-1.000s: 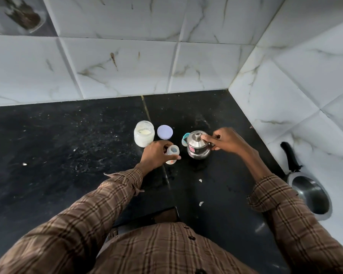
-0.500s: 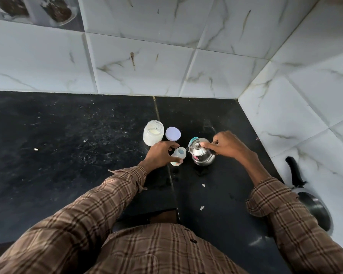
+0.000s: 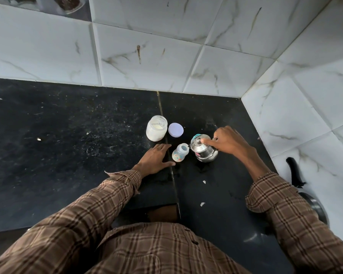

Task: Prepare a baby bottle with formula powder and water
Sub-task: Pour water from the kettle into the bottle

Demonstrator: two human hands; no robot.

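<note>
A small open baby bottle [image 3: 179, 152] stands upright on the black counter [image 3: 67, 145]. Just left of it lies my left hand [image 3: 155, 160], fingers spread, not touching the bottle. A steel kettle [image 3: 203, 151] sits right of the bottle; my right hand [image 3: 227, 141] grips its handle, with a finger pressed on the lid knob. Behind stand an open glass jar of white formula powder [image 3: 156, 130] and its pale purple lid [image 3: 175, 130], lying flat. A teal piece [image 3: 196, 136] peeks out behind the kettle.
White marble-look tiled walls [image 3: 147, 56] close the counter at the back and right, forming a corner. A black-handled steel pan [image 3: 305, 194] sits at the right edge. Small white scraps [image 3: 204, 182] lie on the counter near me.
My left hand has let go of the baby bottle and now rests open beside it. My right hand stays on the kettle. The camera has tilted, shifting the scene.
</note>
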